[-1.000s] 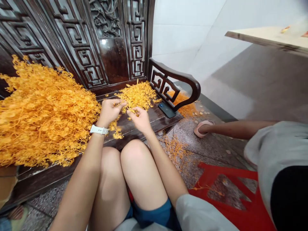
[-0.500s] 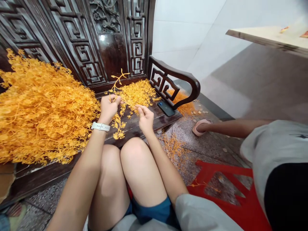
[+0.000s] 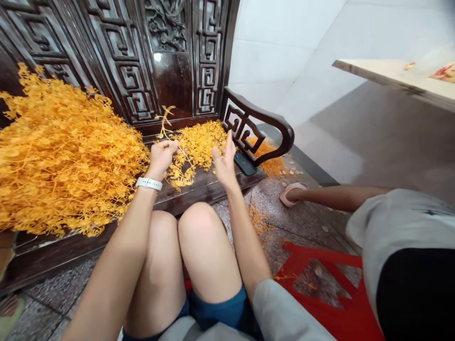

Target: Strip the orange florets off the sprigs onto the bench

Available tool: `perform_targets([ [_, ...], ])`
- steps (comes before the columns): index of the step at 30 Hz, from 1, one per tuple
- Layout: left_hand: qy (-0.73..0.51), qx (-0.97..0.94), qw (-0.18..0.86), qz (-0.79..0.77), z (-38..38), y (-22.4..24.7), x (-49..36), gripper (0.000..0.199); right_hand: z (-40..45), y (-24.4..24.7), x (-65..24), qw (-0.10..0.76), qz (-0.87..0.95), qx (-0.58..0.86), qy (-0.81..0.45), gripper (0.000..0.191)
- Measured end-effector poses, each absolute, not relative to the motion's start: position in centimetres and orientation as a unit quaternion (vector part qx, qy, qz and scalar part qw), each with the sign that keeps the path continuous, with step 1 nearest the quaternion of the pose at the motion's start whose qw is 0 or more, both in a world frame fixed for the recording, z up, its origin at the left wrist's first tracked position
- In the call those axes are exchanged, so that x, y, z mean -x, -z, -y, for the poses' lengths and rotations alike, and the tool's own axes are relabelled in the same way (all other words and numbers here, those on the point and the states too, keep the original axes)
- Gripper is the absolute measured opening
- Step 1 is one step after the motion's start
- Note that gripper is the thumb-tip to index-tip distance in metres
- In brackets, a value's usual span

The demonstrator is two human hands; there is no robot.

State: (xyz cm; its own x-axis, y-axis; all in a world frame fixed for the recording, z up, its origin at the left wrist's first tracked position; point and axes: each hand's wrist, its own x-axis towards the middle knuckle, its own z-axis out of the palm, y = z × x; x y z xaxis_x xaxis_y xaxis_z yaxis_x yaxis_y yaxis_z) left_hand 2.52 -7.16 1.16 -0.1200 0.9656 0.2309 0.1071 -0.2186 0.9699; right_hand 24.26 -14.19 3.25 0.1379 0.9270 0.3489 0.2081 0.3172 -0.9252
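Note:
My left hand (image 3: pixel 160 158), with a pale watch at the wrist, pinches a yellow-orange plastic branch (image 3: pixel 165 122). Its forked tip sticks up above the fingers, and small flower-like pieces hang on its lower part. To the right, my right hand (image 3: pixel 225 166) is raised with its fingers stretched apart and nothing visible in them. Just behind it lies a low heap of small yellow pieces (image 3: pixel 202 140) on the dark wooden bench. A much larger pile of orange branches (image 3: pixel 71 156) fills the bench left of my left hand.
A dark phone (image 3: pixel 245 164) lies by the curved bench armrest (image 3: pixel 284 132). Orange scraps (image 3: pixel 261 218) litter the floor. At the right are another person's leg (image 3: pixel 330 196) and a red plastic stool (image 3: pixel 295 279). A pale tabletop (image 3: pixel 384 71) juts in above.
My right hand has left the branch, moved right and opened its fingers. The left hand keeps its pinch, and the branch's lower part has swung to the right. The view has shifted slightly.

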Motion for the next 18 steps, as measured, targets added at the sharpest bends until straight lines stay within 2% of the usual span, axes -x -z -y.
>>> perform_targets([
  [3,-0.552,-0.538,0.439,-0.461,8.3,-2.0,-3.6,0.041,12.4,0.7,-23.7,0.552,0.56,0.492,-0.374,0.087],
  [6,-0.501,-0.603,0.468,-0.409,9.2,-2.8,-4.4,0.047,12.3,1.9,-22.8,0.544,0.525,0.453,-0.472,0.088],
  [8,-0.46,-0.651,0.463,-0.388,9.5,-3.1,-4.7,0.047,12.2,1.6,-22.5,0.563,0.527,0.439,-0.461,0.077],
  [11,-0.426,-0.695,0.428,-0.39,9.5,-3.1,-5.0,0.042,11.9,0.7,-22.8,0.586,0.585,0.427,-0.364,0.056],
  [15,-0.491,-0.631,0.41,-0.438,8.6,-2.5,-5.3,0.025,13.2,-0.8,-22.6,0.55,0.66,0.416,-0.298,0.053],
  [18,-0.558,-0.553,0.355,-0.507,7.3,-1.9,-4.9,0.016,16.4,-3.3,-21.9,0.484,0.722,0.312,-0.385,0.052],
])
